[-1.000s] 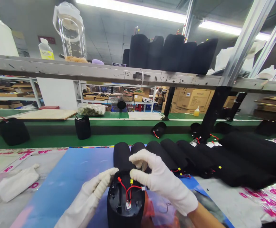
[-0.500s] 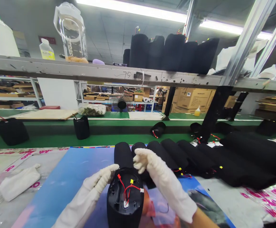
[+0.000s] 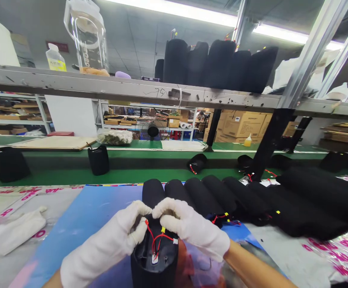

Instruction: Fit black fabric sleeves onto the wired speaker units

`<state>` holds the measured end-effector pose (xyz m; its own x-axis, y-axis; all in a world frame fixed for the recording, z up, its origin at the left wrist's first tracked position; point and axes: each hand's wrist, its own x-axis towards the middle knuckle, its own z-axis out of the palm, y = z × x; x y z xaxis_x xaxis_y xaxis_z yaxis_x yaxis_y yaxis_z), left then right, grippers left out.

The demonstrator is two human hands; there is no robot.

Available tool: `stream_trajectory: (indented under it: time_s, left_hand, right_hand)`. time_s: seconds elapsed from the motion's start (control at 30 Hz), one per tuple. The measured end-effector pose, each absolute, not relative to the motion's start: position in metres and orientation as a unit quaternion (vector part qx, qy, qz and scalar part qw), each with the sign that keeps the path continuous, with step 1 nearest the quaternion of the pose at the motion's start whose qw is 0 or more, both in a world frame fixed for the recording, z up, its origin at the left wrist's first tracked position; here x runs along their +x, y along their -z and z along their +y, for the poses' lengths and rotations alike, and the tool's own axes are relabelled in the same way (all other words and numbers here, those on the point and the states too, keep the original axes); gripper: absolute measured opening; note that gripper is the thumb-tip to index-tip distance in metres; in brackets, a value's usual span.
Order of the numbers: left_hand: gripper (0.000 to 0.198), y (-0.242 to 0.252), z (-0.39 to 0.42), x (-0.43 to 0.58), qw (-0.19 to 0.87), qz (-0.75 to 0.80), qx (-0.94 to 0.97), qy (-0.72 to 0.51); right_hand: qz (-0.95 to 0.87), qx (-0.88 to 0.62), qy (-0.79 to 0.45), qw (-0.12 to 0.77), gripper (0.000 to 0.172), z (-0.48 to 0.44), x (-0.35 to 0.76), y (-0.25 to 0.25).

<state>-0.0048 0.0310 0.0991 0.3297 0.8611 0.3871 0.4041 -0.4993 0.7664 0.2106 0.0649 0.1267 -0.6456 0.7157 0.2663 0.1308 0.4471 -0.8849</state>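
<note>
- The left hand and the right hand, both in white fabric gloves, meet at the top of a black cylinder.
- Both hands are curled, with the fingers closed together at the cylinder's upper rim. I cannot tell whether they grip the cylinder or pinch its wiring.
- The cylinder stands upright on a blue printed mat, just in front of the person. Its black plastic end faces up and tilts slightly toward the camera.
- A red wire loops across that end, beside a small yellow tag.
- Just behind the hands, a row of black fabric-covered cylinders lies on its side across the bench, some with red wires at their ends.
- A folded white cloth lies on the bench to the left.
- Beyond the bench runs a green conveyor belt, with more black cylinders on it.
- Above, a grey metal shelf carries a clear plastic jug and a line of upright black cylinders.
</note>
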Motion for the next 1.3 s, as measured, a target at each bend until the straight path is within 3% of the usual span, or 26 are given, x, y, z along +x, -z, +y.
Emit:
stream_trajectory:
  time_s: [0.13,0.27,0.33,0.4,0.47,0.57,0.63,0.8,0.93,1.1,1.3]
  left_hand:
    - [0.009,-0.114,0.022,-0.008,0.317,0.428,0.756,-0.381]
    - [0.036,-0.125,0.012,-0.012,0.331,0.455,0.732,-0.384]
    - [0.036,-0.125,0.014,-0.009,0.289,0.448,0.738,-0.414]
    - [0.028,-0.122,0.021,-0.005,0.253,0.423,0.759,-0.425]
    - [0.025,-0.117,0.026,-0.003,0.234,0.408,0.775,-0.422]
    - [0.025,-0.112,0.030,-0.005,0.195,0.409,0.786,-0.420]
    - [0.027,-0.109,0.030,-0.006,0.171,0.411,0.793,-0.416]
    - [0.024,-0.110,0.030,-0.001,0.164,0.398,0.808,-0.403]
    - [0.031,-0.119,0.017,-0.007,0.204,0.424,0.782,-0.408]
    - [0.035,-0.119,0.007,-0.017,0.399,0.443,0.706,-0.382]
    - [0.040,-0.122,0.015,0.001,0.248,0.506,0.751,-0.343]
  right_hand:
    - [-0.879,-0.206,-0.319,0.287,0.027,0.065,0.217,-0.137]
    - [-0.919,-0.186,-0.249,0.242,0.036,0.065,0.217,-0.150]
    - [-0.929,-0.190,-0.230,0.219,0.038,0.062,0.216,-0.162]
    - [-0.926,-0.227,-0.249,0.171,0.037,0.058,0.217,-0.175]
    - [-0.887,-0.273,-0.343,0.145,0.032,0.057,0.221,-0.184]
    - [-0.802,-0.300,-0.471,0.213,0.030,0.063,0.229,-0.186]
    - [-0.788,-0.317,-0.470,0.243,0.031,0.067,0.231,-0.179]
    - [-0.833,-0.375,-0.368,0.169,0.004,0.065,0.212,-0.165]
    - [-0.864,-0.402,-0.253,0.166,0.018,0.060,0.201,-0.168]
    - [-0.883,-0.394,-0.223,0.129,0.011,0.063,0.202,-0.173]
    - [-0.916,-0.367,-0.130,0.092,0.007,0.063,0.196,-0.191]
